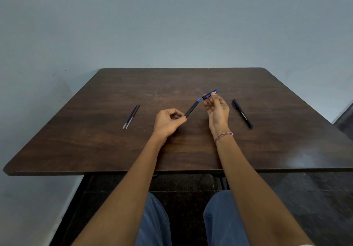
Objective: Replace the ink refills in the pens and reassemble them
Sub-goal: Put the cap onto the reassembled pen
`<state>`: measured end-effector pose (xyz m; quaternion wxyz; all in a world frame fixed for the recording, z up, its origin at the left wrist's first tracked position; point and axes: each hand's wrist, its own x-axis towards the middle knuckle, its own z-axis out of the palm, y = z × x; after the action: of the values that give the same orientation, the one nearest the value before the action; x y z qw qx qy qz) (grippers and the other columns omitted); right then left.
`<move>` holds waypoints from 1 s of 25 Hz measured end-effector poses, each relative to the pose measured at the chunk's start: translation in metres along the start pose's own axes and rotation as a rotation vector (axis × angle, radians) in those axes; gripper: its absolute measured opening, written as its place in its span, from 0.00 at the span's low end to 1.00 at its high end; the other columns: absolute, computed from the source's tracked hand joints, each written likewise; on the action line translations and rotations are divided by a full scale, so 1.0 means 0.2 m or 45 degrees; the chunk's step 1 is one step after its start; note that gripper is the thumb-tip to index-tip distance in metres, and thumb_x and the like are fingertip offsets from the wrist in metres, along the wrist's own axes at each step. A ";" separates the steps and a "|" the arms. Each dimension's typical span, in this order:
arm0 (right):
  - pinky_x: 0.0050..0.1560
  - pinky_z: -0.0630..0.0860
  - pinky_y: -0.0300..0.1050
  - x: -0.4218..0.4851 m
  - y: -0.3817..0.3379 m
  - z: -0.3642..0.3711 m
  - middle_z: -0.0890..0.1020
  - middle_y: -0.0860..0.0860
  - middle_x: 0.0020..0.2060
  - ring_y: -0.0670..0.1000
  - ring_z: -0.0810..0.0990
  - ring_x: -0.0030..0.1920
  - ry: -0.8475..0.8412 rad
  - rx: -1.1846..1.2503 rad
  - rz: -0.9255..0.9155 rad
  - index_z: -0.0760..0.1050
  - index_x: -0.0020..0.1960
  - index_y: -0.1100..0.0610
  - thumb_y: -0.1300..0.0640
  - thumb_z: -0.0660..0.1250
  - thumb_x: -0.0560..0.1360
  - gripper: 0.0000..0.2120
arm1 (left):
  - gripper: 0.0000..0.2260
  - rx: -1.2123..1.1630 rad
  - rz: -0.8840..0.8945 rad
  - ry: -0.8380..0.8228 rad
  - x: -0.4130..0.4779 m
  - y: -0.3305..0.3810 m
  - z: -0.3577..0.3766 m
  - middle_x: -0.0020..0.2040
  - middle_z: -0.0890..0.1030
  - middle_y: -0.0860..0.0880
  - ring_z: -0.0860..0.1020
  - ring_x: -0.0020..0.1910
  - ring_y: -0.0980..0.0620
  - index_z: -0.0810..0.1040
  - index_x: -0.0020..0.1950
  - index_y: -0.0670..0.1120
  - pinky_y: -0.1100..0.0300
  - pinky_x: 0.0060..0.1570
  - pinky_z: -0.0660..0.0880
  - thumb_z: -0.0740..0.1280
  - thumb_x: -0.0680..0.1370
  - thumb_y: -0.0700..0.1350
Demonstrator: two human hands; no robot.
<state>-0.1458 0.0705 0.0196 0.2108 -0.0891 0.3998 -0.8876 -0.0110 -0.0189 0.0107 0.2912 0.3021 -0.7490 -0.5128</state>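
1. Fingers (176,115) of left hand (166,123) curled tight, pinching the near end of the black pen barrel (192,108); barrel held above the table, slanting away and right, blue tip at its far end
2. Right hand (218,113) palm up, fingertips (208,102) loosely curled, holding the black-and-blue pen cap (210,94) just beyond the barrel tip, not touching it
3. Dark wooden table (76,140) under both hands
4. Second pen (242,114) flat on table, just right of right hand
5. Two ink refills (131,116) side by side on table, left of left hand, well apart
6. Beaded bracelet (223,135) on right wrist
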 end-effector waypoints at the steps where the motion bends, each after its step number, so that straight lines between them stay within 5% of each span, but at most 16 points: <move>1: 0.42 0.79 0.37 0.00 0.00 0.00 0.81 0.51 0.38 0.46 0.80 0.39 0.004 0.005 0.001 0.76 0.46 0.58 0.61 0.67 0.76 0.01 | 0.07 0.008 0.003 -0.004 0.00 0.00 0.00 0.31 0.80 0.53 0.76 0.34 0.56 0.81 0.34 0.52 0.62 0.35 0.73 0.74 0.69 0.42; 25: 0.39 0.78 0.39 -0.02 0.03 0.02 0.81 0.49 0.35 0.44 0.79 0.34 -0.328 -0.549 -0.174 0.74 0.55 0.52 0.61 0.70 0.75 0.11 | 0.07 0.008 0.070 0.007 0.01 -0.02 0.01 0.33 0.81 0.55 0.77 0.32 0.61 0.81 0.37 0.54 0.65 0.37 0.76 0.75 0.70 0.43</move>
<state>-0.1383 0.0656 0.0175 0.1757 -0.2711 0.5425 -0.7754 -0.0128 -0.0213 0.0068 0.3064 0.2838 -0.7577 -0.5015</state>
